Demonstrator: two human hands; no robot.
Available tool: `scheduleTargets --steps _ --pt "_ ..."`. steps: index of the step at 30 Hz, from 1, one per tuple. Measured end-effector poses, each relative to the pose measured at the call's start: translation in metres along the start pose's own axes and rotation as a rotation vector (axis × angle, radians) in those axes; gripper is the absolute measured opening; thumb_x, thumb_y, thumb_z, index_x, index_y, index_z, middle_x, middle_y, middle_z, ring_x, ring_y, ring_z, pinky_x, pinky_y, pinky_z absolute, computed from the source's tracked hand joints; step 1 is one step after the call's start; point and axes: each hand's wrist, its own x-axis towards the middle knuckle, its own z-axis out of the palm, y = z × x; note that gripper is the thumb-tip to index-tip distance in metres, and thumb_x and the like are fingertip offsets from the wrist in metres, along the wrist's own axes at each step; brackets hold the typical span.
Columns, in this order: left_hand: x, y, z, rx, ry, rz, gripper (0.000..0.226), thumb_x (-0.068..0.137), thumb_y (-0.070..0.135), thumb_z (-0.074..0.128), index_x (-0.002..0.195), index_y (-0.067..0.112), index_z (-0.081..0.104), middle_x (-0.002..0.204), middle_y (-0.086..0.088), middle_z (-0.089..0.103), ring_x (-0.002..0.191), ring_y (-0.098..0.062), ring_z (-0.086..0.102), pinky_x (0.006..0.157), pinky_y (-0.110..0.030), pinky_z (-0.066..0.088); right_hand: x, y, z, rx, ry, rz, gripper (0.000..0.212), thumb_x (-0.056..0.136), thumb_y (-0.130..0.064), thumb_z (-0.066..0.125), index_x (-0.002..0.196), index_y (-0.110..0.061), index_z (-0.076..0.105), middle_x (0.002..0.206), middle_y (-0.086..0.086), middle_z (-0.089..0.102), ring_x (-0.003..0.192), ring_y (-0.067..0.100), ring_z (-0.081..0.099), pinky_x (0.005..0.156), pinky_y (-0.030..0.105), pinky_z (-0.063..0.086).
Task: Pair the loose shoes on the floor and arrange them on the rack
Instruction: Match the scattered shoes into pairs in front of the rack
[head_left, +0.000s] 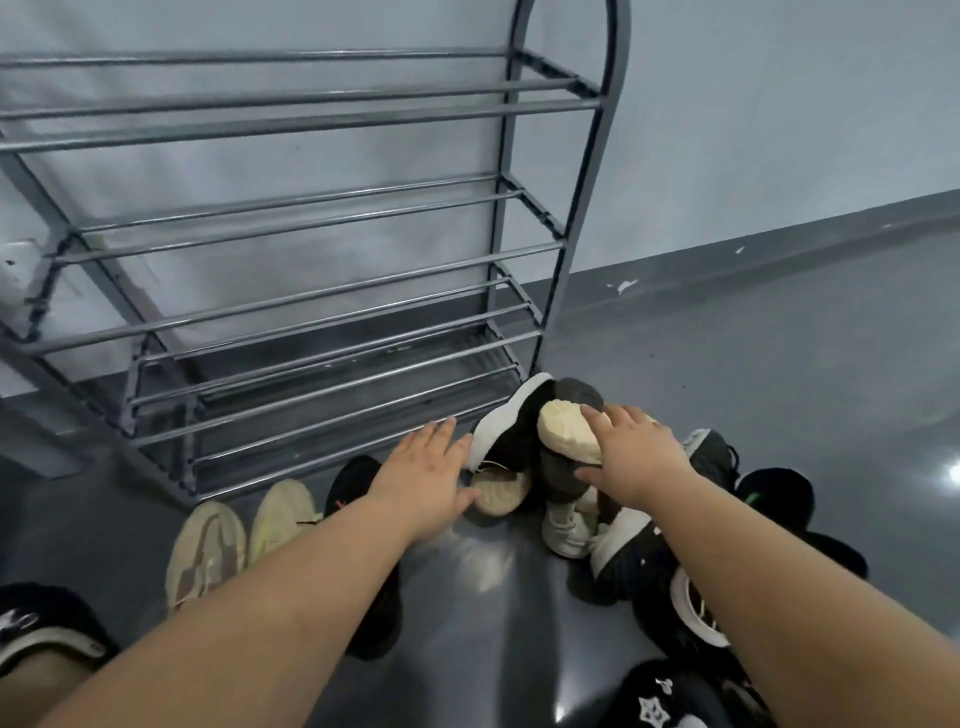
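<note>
A grey metal shoe rack (291, 218) with several bare tiers stands against the wall. A heap of loose shoes lies at its right foot. My right hand (631, 454) rests on a dark shoe with a cream sole (563, 431) that lies sole-up on top of the heap, fingers spread over it. My left hand (426, 475) hovers flat and open just left of the heap, beside a black shoe with a white sole (501, 431) and a beige shoe (498, 493). Two beige shoes (208, 551) (283, 519) and a black shoe (353, 480) lie in a row under my left forearm.
More black shoes (774, 491) lie to the right under my right forearm, and a black and white shoe (628, 556) sits near the heap. A dark shoe (36, 629) is at the lower left. The grey floor (779, 338) stretches off to the right.
</note>
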Motion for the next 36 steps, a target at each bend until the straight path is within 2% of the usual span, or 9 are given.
scheduleTargets --steps 6,18,22,26,30,33,36 --pt "0.053 0.025 -0.013 -0.071 -0.036 -0.005 0.068 0.096 0.052 0.033 0.151 0.022 0.009 0.160 -0.005 -0.003 0.148 -0.024 0.002 0.119 -0.038 0.006 0.039 0.037 0.000 0.056 -0.014 -0.002 0.071 0.093 -0.052 0.045 0.151 -0.025 0.017 0.155 0.000 0.027 0.142 0.025 0.025 0.111 0.041 0.032" --pt "0.162 0.057 0.007 -0.210 -0.178 -0.066 0.069 0.094 0.055 0.036 0.150 0.020 0.017 0.160 -0.010 0.004 0.147 -0.026 0.005 0.119 -0.037 0.009 0.132 0.061 0.044 0.348 -0.167 0.012 0.069 0.095 -0.049 0.042 0.151 -0.018 0.018 0.155 0.008 0.028 0.142 0.028 0.026 0.114 0.037 0.023" --pt "0.184 0.063 0.018 -0.233 -0.205 -0.108 0.068 0.093 0.058 0.035 0.148 0.019 0.026 0.159 -0.010 0.012 0.146 -0.026 0.011 0.119 -0.039 0.012 0.149 0.061 0.057 0.387 -0.222 -0.012 0.069 0.096 -0.050 0.041 0.151 -0.016 0.017 0.154 0.010 0.031 0.144 0.028 0.024 0.116 0.036 0.021" --pt "0.189 0.069 0.028 -0.211 -0.154 -0.133 0.064 0.090 0.059 0.040 0.139 0.020 0.039 0.156 -0.007 0.020 0.145 -0.024 0.017 0.119 -0.040 0.012 0.156 0.064 0.062 0.324 -0.264 -0.017 0.069 0.094 -0.055 0.038 0.151 -0.018 0.021 0.150 0.012 0.036 0.141 0.029 0.028 0.115 0.044 0.024" --pt "0.184 0.072 0.029 -0.441 -0.092 -0.143 0.056 0.089 0.049 0.052 0.137 0.022 0.038 0.146 0.000 0.037 0.140 -0.022 0.022 0.117 -0.039 0.016 0.155 0.065 0.056 0.159 -0.199 -0.022 0.072 0.089 -0.067 0.030 0.146 -0.023 0.034 0.145 0.012 0.039 0.135 0.031 0.031 0.114 0.043 0.020" --pt "0.174 0.076 0.032 -0.650 -0.107 -0.178 0.054 0.089 0.043 0.055 0.135 0.024 0.034 0.137 0.001 0.046 0.141 -0.024 0.019 0.114 -0.042 0.024 0.149 0.065 0.049 0.198 -0.151 -0.029 0.073 0.087 -0.069 0.034 0.137 -0.018 0.044 0.139 0.010 0.045 0.131 0.030 0.035 0.111 0.040 0.024" --pt "0.164 0.077 0.030 -0.793 -0.054 -0.159 0.046 0.089 0.034 0.059 0.128 0.023 0.037 0.124 0.004 0.051 0.124 -0.017 0.044 0.105 -0.039 0.039 0.137 0.064 0.040 0.384 -0.124 -0.018 0.067 0.087 -0.063 0.044 0.132 -0.014 0.044 0.130 0.008 0.055 0.126 0.027 0.042 0.109 0.039 0.027"
